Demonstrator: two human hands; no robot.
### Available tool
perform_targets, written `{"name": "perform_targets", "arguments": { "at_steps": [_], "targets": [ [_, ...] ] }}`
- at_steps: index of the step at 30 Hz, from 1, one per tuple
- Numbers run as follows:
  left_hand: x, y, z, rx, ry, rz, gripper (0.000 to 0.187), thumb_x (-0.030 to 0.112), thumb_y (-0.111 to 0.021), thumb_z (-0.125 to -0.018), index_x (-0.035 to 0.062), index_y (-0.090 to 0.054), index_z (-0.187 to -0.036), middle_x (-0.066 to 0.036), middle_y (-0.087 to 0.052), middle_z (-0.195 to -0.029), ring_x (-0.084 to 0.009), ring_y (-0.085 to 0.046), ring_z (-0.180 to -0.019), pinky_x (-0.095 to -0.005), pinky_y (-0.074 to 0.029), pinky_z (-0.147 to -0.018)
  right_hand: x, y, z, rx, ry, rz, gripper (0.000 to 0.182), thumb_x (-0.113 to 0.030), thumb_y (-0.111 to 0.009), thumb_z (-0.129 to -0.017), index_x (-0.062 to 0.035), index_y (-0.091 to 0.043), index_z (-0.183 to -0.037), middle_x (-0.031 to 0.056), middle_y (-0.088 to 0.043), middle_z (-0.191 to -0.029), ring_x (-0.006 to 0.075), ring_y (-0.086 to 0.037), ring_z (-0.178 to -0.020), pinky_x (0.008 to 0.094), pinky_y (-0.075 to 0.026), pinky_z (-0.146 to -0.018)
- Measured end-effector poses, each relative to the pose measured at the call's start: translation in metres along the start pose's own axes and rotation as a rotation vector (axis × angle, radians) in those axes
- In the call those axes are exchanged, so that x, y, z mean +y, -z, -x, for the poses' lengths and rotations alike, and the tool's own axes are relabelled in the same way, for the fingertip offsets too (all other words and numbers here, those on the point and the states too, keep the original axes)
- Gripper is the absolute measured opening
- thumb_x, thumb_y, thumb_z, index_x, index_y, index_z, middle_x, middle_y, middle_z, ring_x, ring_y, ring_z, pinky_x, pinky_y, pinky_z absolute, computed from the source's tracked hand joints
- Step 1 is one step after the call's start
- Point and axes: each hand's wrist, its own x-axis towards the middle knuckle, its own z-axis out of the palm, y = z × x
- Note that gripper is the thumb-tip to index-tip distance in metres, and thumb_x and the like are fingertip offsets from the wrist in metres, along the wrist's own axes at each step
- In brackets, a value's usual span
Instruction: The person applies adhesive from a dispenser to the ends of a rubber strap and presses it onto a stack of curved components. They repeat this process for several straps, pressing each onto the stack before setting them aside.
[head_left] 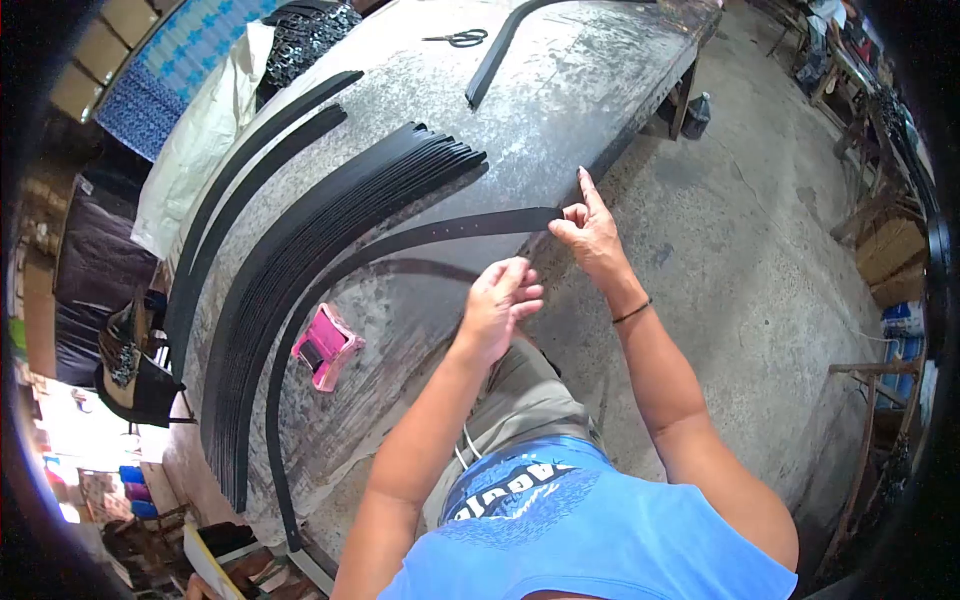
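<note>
A long black strap (430,230) with small holes near one end curves across the worn table (420,320). My right hand (593,232) pinches its end between thumb and a finger, with the index finger stretched out, at the table's edge. Nearer my body, my left hand (500,305) is raised below the strap with its fingers curled; whether it holds anything small is hidden. A thick stack of black straps (310,220) lies beside the single strap. Left of it, on the table, rests a pink object (327,347) with a dark block in it.
Two more black straps (250,145) lie at the left, and others (500,50) at the far end near black-handled scissors (466,38). A pale sack (205,140) and a pile of dark buckles (310,40) border the table. A dark bag (697,115) stands on the floor.
</note>
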Motion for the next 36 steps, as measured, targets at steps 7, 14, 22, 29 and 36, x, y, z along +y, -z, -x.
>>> {"name": "perform_targets", "arguments": {
  "at_steps": [7, 14, 22, 29, 36],
  "targets": [
    [0.012, -0.044, -0.025, -0.082, -0.150, 0.372, 0.021, 0.029, -0.059, -0.094, 0.0106, -0.053, -0.104, -0.005, -0.065, -0.097, -0.0173, -0.064, -0.090, -0.0337, -0.053, -0.078, -0.047, -0.019, 0.015, -0.043, 0.114, -0.074, 0.084, 0.001, -0.066, -0.078, -0.0029, -0.020, -0.149, 0.0026, -0.053, -0.091, 0.0081, -0.055, -0.078, 0.0223, -0.049, -0.071],
    [0.025, -0.046, -0.019, 0.053, -0.301, 0.450, 0.014, 0.018, -0.063, -0.092, 0.0100, -0.052, -0.091, -0.007, -0.066, -0.089, -0.0168, -0.066, -0.082, -0.0347, -0.055, -0.074, -0.031, -0.022, 0.031, -0.093, 0.301, -0.056, 0.068, 0.001, -0.063, -0.084, -0.0114, -0.035, -0.146, 0.0069, -0.048, -0.114, 0.0102, -0.053, -0.097, 0.0249, -0.049, -0.084],
    [0.030, -0.041, -0.017, 0.105, -0.370, 0.384, 0.010, 0.014, -0.062, -0.092, 0.0108, -0.053, -0.088, -0.007, -0.067, -0.088, -0.0162, -0.067, -0.082, -0.0303, -0.054, -0.071, -0.032, -0.031, 0.034, -0.152, 0.352, -0.063, 0.060, 0.003, -0.064, -0.085, -0.0076, -0.043, -0.141, 0.0052, -0.048, -0.116, 0.0114, -0.055, -0.101, 0.0229, -0.052, -0.084],
    [0.028, -0.039, -0.019, 0.112, -0.403, 0.343, 0.008, 0.014, -0.060, -0.094, 0.0072, -0.057, -0.090, -0.010, -0.068, -0.090, -0.0164, -0.067, -0.081, -0.0295, -0.055, -0.070, -0.032, -0.032, 0.031, -0.161, 0.349, -0.012, 0.057, 0.002, -0.064, -0.085, -0.0083, -0.047, -0.138, 0.0050, -0.049, -0.115, 0.0108, -0.055, -0.100, 0.0222, -0.051, -0.085],
    [0.030, -0.038, -0.018, 0.126, -0.418, 0.326, 0.017, 0.015, -0.062, -0.093, 0.0055, -0.048, -0.090, -0.014, -0.067, -0.089, -0.0199, -0.067, -0.080, -0.0311, -0.055, -0.068, -0.033, -0.034, 0.030, -0.153, 0.357, 0.019, 0.055, 0.003, -0.064, -0.085, -0.0089, -0.049, -0.137, 0.0046, -0.050, -0.114, 0.0103, -0.055, -0.100, 0.0219, -0.051, -0.084]
  ]
}}
